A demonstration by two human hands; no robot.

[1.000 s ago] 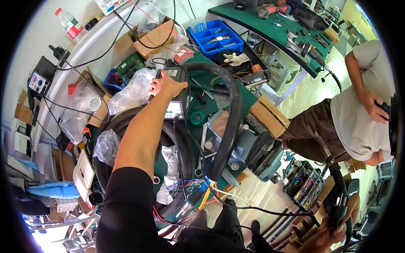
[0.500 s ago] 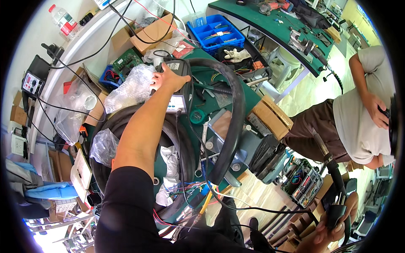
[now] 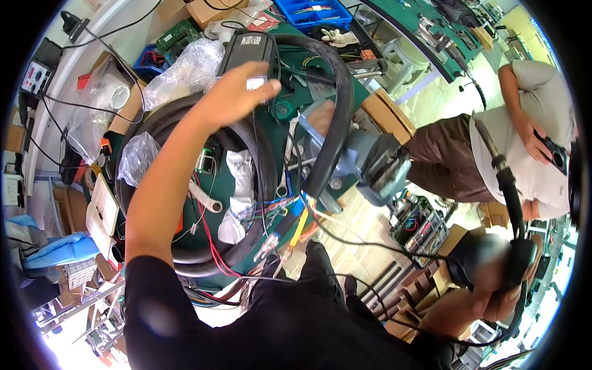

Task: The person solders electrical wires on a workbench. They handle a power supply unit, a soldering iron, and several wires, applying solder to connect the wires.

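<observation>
My left hand (image 3: 233, 97) is held over the front of a dark box-shaped device (image 3: 246, 50) on the green bench. Its thumb is stretched to the right and its fingers look apart; it seems to hold nothing. At the lower right, my right hand (image 3: 493, 303) is closed round a black-handled tool (image 3: 521, 262) with a black cable. A long dark shaft with a grey tip (image 3: 490, 139) rises above that hand; whether it is one piece with the handle I cannot tell. A blurred patch covers part of this area.
Thick black cable (image 3: 342, 92) coils over the bench, with coloured wires (image 3: 290, 213) at its end. Wrenches (image 3: 206, 198), bubble wrap (image 3: 188, 71), a cardboard box (image 3: 387, 117) and a blue bin (image 3: 317, 12) lie around. A co-worker (image 3: 524, 135) stands at the right. An open toolbox (image 3: 419, 225) sits on the floor.
My left hand has drawn back from the top of the device toward me. My right hand has risen a little with the tool. The view has shifted, so bench things sit higher.
</observation>
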